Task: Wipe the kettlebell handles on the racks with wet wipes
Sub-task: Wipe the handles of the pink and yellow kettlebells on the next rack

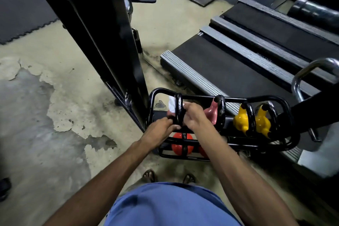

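Kettlebell handle [178,111], glossy black loop: left hand [161,127] grips base, right hand [194,115] pinches white wipe [172,103].

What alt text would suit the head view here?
A person's left hand holds the leftmost kettlebell handle on a black rack while the right hand pinches a white wet wipe against it. A pink kettlebell and two yellow kettlebells sit alongside, with red kettlebells below.

Left grip [161,126] curled tight, right grip [194,117] pinching, backs up, both reaching forward, close together
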{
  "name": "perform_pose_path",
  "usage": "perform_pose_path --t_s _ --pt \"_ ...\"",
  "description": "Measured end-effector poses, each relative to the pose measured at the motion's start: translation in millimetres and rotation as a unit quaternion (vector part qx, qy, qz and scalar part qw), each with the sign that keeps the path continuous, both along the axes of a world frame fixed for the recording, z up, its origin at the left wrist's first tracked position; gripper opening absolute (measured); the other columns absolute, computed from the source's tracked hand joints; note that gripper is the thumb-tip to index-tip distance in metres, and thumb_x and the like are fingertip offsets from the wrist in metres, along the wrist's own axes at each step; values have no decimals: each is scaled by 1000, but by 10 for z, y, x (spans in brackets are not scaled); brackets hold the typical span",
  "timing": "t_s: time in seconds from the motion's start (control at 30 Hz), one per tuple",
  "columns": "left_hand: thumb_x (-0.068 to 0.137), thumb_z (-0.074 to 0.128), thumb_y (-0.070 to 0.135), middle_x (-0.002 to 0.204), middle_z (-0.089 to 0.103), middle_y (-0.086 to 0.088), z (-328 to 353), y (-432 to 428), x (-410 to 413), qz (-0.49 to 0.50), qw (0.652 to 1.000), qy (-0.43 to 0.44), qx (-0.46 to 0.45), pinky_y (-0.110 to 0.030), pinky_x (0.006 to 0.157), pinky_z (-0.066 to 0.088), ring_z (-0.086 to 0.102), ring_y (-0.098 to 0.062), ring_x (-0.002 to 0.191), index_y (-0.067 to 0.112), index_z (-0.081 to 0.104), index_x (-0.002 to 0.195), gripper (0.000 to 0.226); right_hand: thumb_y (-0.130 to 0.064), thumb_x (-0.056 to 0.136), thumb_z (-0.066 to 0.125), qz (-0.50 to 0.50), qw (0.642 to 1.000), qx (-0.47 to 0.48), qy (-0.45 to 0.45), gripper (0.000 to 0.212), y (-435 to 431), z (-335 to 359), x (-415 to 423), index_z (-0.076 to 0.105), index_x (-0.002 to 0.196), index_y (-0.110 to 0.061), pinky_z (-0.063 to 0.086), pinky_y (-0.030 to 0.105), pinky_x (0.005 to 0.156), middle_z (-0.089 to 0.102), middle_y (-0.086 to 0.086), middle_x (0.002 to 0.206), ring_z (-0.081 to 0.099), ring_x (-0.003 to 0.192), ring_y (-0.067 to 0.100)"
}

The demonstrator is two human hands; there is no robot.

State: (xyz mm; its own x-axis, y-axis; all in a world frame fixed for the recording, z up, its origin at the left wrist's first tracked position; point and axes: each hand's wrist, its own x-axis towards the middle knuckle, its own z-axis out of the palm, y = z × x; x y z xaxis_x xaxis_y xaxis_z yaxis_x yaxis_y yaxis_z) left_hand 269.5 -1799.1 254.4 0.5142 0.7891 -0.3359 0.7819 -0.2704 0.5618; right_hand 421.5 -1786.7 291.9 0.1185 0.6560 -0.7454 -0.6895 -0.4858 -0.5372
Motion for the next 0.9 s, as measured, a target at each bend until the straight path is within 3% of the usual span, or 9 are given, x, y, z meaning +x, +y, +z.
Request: perform_pose_path --t_s 0.1,0.17,0.23,0.33,0.4,0.47,0.67,0.77,0.9 --pt "92 38 70 118 66 -1 -25 -4 -13 -6 999 -32 14 -44 87 53 66 -25 109 18 70 109 63 2 95 49 -46 988 34 -146 21 -99 -115 -129 65 82 -5 54 28 54 67 9 67 65 58 24" --pt "92 35 71 122 67 1 -81 16 -22 -8 999 -51 15 -44 85 55 67 -25 109 25 66 120 63 -7 90 68 -11 911 93 -401 12 -222 -205 -155 67 84 -18 55 29 77 69 1 87 67 85 18" --pt "95 39 64 116 72 0 -150 49 -47 -8 998 -49 24 -44 78 57 70 -26 100 34 61 122 46 -11 87 71 94 761 196 -611 9 -304 -252 -155 69 90 -19 47 23 87 61 -1 105 56 100 13" --pt "93 46 54 94 76 1 -196 57 -75 14 997 -67 24 -43 67 56 71 -21 80 33 61 101 27 -14 84 64 274 458 288 -795 10 -250 -205 -179 70 92 -13 49 36 83 58 4 103 49 102 24" --pt "91 47 53 96 77 -1 -201 57 -67 11 997 -71 34 -38 64 51 72 -19 85 31 65 101 30 -17 83 62 323 376 286 -820 13 -218 -165 -170 71 91 -13 50 44 81 60 5 99 50 101 28" --pt "90 45 61 105 77 2 -176 54 -62 9 996 -85 26 -35 68 53 73 -18 92 38 59 111 34 -14 86 63 298 428 276 -807 9 -271 -175 -133 71 90 -12 52 38 79 59 3 102 50 101 24" --pt "97 51 48 133 64 -1 -107 62 -108 -47 997 -48 45 -43 89 55 66 -29 115 21 69 117 38 -10 96 59 35 870 147 -469 16 -492 -323 -179 70 103 -19 58 32 83 72 0 101 70 94 15" --pt "102 58 35 122 64 -2 -160 109 -124 -63 996 -26 59 -38 83 50 65 -28 111 19 68 114 23 6 94 44 9 959 81 -271 33 -355 -244 -138 73 93 -10 58 36 62 74 13 89 69 70 23" --pt "103 56 35 123 62 0 -199 132 -140 -79 993 -19 81 -39 83 50 64 -27 111 23 67 120 24 14 93 42 35 978 33 -203 28 -216 -177 -18 65 110 12 52 32 52 66 25 88 60 61 26"
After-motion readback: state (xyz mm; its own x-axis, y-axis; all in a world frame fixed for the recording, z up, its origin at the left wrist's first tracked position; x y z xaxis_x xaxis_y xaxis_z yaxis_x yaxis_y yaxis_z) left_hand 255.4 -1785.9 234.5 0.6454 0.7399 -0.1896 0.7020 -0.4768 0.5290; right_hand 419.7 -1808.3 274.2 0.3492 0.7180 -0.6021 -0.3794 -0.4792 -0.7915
